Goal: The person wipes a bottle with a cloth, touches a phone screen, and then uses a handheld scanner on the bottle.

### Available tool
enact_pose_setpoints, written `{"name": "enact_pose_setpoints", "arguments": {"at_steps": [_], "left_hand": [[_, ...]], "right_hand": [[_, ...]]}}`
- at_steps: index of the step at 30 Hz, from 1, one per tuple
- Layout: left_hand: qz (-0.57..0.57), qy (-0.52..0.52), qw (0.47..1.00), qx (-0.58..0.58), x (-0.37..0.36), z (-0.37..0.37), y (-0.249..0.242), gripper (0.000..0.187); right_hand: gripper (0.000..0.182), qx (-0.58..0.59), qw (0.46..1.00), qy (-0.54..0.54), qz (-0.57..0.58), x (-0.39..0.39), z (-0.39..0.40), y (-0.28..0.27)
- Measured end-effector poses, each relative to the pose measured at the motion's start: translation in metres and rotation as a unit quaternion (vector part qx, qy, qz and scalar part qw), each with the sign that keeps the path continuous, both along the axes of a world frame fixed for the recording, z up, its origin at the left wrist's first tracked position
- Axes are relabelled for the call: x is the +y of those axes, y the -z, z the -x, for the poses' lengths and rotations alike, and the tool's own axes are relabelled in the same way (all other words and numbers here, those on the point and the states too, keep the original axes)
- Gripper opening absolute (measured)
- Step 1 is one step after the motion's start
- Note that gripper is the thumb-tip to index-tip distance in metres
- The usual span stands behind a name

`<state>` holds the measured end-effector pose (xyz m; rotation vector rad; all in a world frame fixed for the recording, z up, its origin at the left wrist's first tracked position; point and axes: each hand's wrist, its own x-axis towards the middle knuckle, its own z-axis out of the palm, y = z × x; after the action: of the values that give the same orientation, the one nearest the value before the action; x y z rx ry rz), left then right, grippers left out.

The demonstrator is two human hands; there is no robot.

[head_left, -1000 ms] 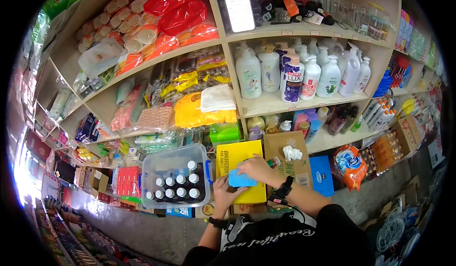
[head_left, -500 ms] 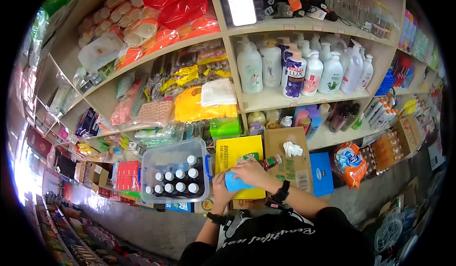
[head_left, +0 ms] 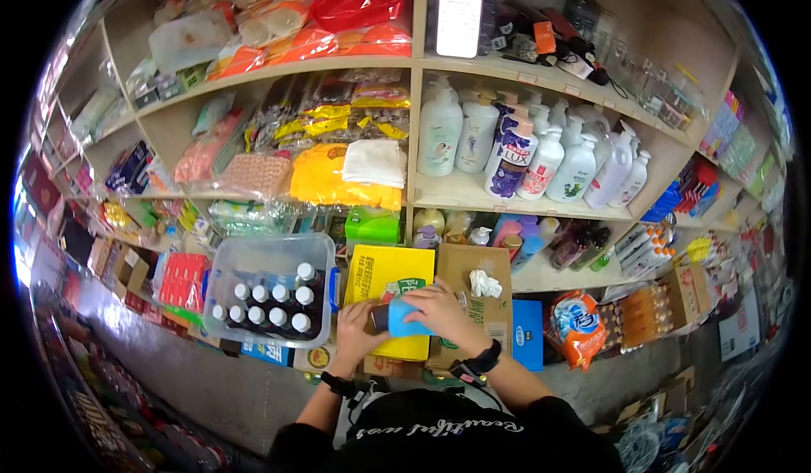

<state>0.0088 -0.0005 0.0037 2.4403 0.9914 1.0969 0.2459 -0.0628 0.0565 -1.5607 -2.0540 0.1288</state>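
Note:
My left hand (head_left: 358, 331) is closed around one end of a dark bottle (head_left: 379, 318), which lies on its side above a yellow box (head_left: 390, 263). A light blue cloth (head_left: 407, 318) is against the bottle, and my right hand (head_left: 446, 311) presses it there with bent fingers. My right hand covers the bottle's other end. Left of my hands, a clear plastic bin (head_left: 253, 262) with blue handles holds several dark bottles (head_left: 279, 317) with white caps, all upright.
Right of the yellow box stands a cardboard box (head_left: 473, 262) with a crumpled white tissue (head_left: 484, 285) on top. Farther right are a blue box (head_left: 528, 334) and an orange detergent bag (head_left: 579, 329). Behind, shelves carry pump bottles (head_left: 511, 156), and a phone (head_left: 459, 17) leans upright above.
The bottle has shifted within my hands: its dark end now shows by my left hand, and the end that stuck out past my right hand is hidden. The camera view has turned slightly.

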Motion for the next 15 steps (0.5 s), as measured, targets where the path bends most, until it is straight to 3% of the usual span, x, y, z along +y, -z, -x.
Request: {"name": "enact_pose_setpoints", "arguments": {"at_steps": [2,10,15], "left_hand": [[0.001,-0.001,1.0,-0.021,0.003,0.001,0.004,0.067],[0.012,-0.006,1.0,-0.001,0.001,0.005,0.002,0.068],[-0.017,-0.006,1.0,0.011,0.0,0.004,-0.004,0.07]], "right_hand": [[0.039,0.007,1.0,0.005,-0.029,0.009,0.024,0.004],[0.037,0.091,0.988,-0.004,0.121,0.034,0.033,-0.008],[0.038,0.065,0.994,0.029,0.078,0.019,0.009,-0.018]]}}
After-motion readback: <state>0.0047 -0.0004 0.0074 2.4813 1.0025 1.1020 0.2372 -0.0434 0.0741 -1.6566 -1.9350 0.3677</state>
